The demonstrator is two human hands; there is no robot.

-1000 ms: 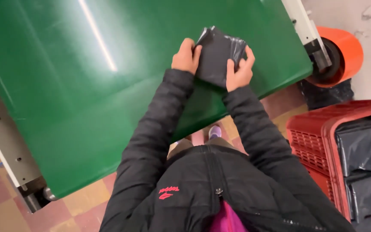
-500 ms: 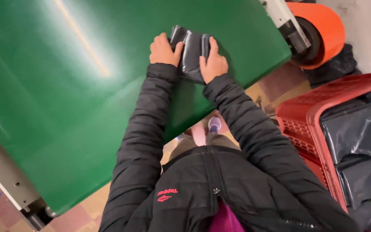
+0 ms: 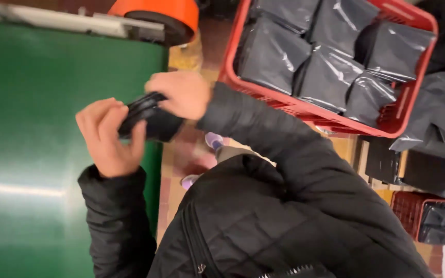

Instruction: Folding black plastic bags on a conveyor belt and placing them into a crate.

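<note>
I see a broad green table surface [image 3: 52, 170] filling the left side of the view, with an orange drum-shaped roller [image 3: 163, 13] at its far edge. To the right, on the floor side, sits a red plastic crate [image 3: 330, 110] packed with glossy black plastic-wrapped packets [image 3: 325, 72]; a second, darker red crate [image 3: 413, 211] shows lower right, also holding black packets. The person's black quilted jacket [image 3: 284, 216] takes up the near centre.

What has changed: a second ago both hands pressed the small black plastic-wrapped packet [image 3: 148, 118] flat on the green surface, well in from its edge. Now the view has swung right toward the crate, and the packet is lifted off the surface, held in the air over the table's right edge. I judge it has been picked up and is headed away from the table.

The left hand [image 3: 110, 136] curls around the packet's left end, fingers gripping it. The right hand [image 3: 178, 95] clasps the packet's far right end from above. Motion blur hides finer finger detail.
</note>
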